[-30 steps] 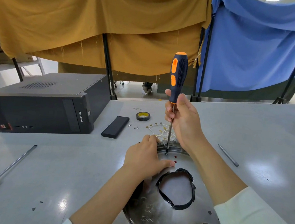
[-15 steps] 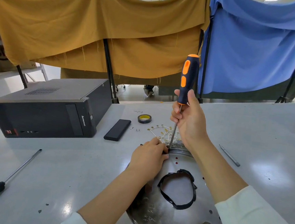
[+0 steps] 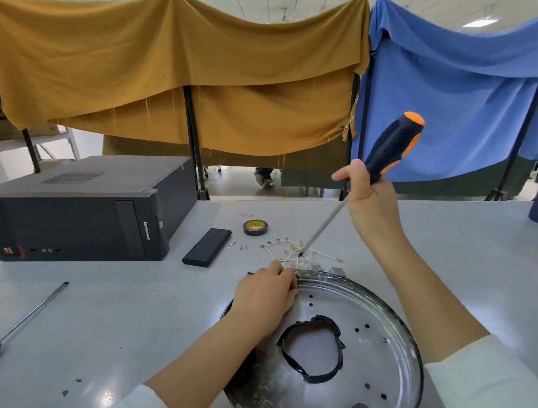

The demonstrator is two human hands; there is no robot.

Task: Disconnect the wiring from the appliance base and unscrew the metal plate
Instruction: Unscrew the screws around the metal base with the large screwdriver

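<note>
The round metal plate (image 3: 374,359) of the appliance base sits on the desk (image 3: 121,314) right in front of you, its shiny face dotted with small holes and a large opening ringed in black tape (image 3: 312,349) near the middle. Your left hand (image 3: 264,296) rests on the plate's far left rim with the fingers curled down at the edge; whether they pinch anything there is hidden. Just beyond the rim lies a loose tangle of pale wires (image 3: 292,254) with small brass ends, spread on the desk.

Your right hand (image 3: 367,199) is raised above the desk and grips the black and orange screwdriver (image 3: 391,146) low on its handle. The tool is tilted, handle up to the right, and its tip hangs over the wires, clear of the plate.

Past the wires there is a roll of tape (image 3: 255,227) with a yellow core, a flat black case (image 3: 207,247) and a few small screws (image 3: 239,246). On the left stands a black computer tower (image 3: 75,209) on its side, marked "lenovo" on the front panel. A second screwdriver (image 3: 6,333) with a dark green handle lies at the near left edge. Mustard cloth (image 3: 175,75) and blue cloth (image 3: 465,100) hang behind the desk.
</note>
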